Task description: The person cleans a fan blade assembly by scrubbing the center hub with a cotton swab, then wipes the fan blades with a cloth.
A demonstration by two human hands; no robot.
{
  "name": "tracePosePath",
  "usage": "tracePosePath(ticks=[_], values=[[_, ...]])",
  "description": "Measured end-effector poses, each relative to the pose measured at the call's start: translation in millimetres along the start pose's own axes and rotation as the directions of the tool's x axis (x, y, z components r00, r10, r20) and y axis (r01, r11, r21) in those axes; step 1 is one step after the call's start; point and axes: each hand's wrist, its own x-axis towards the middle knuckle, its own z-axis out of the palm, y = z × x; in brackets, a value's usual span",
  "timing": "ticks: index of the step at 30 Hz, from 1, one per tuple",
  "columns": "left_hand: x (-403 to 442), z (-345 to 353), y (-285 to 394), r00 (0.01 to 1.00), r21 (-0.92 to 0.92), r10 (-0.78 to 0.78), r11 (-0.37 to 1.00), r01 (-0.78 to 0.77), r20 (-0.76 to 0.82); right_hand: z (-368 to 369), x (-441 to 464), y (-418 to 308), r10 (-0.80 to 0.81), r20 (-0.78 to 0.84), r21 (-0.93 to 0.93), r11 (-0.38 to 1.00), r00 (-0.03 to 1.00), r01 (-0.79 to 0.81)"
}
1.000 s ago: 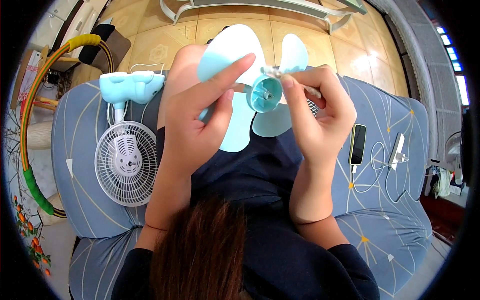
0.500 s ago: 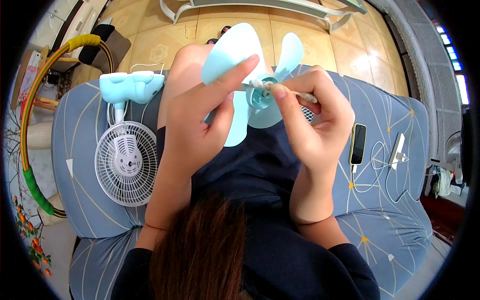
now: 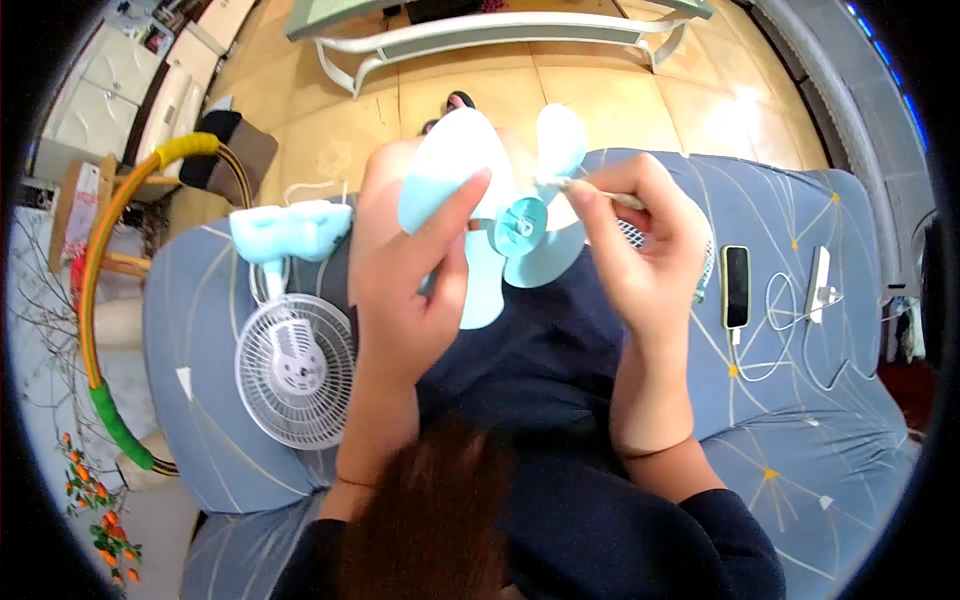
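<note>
Above our lap (image 3: 530,345), we are grasping a smooth, petal-bladed blue fan rotor (image 3: 522,228) in our left hand (image 3: 408,290), index finger (image 3: 452,213) extended. Our right hand (image 3: 655,250), fingers curled, is pinching a thin pale strip (image 3: 552,184).

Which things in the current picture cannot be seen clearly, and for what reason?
Head view: the thin whitish piece in the right hand; that hand covers part, blur softens its tip.
Head view: the mesh item; the right hand hides part.
Head view: parts of the fan blades; the left hand covers them.
Head view: the table; cut off by the top edge.
</note>
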Motion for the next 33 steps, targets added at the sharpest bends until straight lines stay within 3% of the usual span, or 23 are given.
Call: tracePosePath(ticks=[3,5,10,14,17,20,24,28,33], values=[[-2.2,0.2,-5.1,0.998,-0.106,-0.047,0.993,0.041,-0.053,-8.9,0.8,-4.6,0.053,-0.055,-0.005,0.999,0.997,-0.053],[-4.8,0.2,-9.8,0.992,-0.154,-0.078,0.986,0.062,-0.095,-7.2,0.7,-5.1,0.084,-0.059,0.099,0.992,0.995,-0.078],[-9.6,-7.5,-2.6,0.981,-0.36,-0.189,0.919,0.16,-0.049,-1.1,-0.7,-3.4,0.129,0.025,0.218,0.967,0.991,-0.131],[-10.7,-11.3,-0.3,0.973,-0.487,-0.228,0.853,0.187,-0.025,-2.0,-2.1,3.7,0.037,0.089,0.198,0.979,0.995,-0.054],[-11.4,-12.4,-5.2,0.98,-0.489,-0.196,0.858,0.156,-0.031,-1.9,-0.4,5.2,0.047,0.098,0.23,0.971,0.994,-0.069],[-10.7,-12.3,-0.9,0.973,-0.536,-0.231,0.824,0.183,-0.023,-4.9,2.1,10.5,0.172,0.084,0.165,0.969,0.982,-0.184],[-9.4,-13.3,1.3,0.964,-0.602,-0.267,0.772,0.204,-0.016,-8.9,3.4,10.3,0.24,0.057,0.236,0.94,0.969,-0.247],[-7.6,-14.7,4.0,0.963,-0.66,-0.27,0.72,0.216,0.021,-9.0,2.6,17.5,0.207,-0.015,0.266,0.944,0.978,-0.196],[-6.1,-14.1,4.2,0.951,-0.67,-0.308,0.704,0.235,0.01,-8.6,2.1,20.7,0.122,-0.051,0.17,0.979,0.991,-0.112]])
